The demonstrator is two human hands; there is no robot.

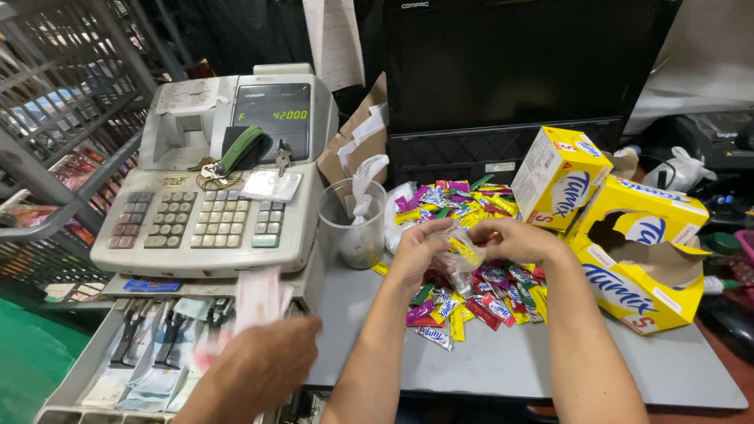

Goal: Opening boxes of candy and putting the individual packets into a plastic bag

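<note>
Head view: left hand [415, 251] and right hand [514, 239] pinch clear plastic bag [458, 255] between fingertips, just above candy pile [471, 294]. Bag looks thin, limp, light, probably slippery; best gripped at mouth edges. Co-worker's hand [263, 365] below left, blurred, holds banknotes [255, 302] over cash drawer [118, 369].

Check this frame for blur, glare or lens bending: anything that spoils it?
Head view: a co-worker's hand and the banknotes it holds over the cash drawer are motion-smeared; the person's left hand and right hand on a clear plastic bag are sharp; the wire rack bows at the edge; no strong glare.
</note>
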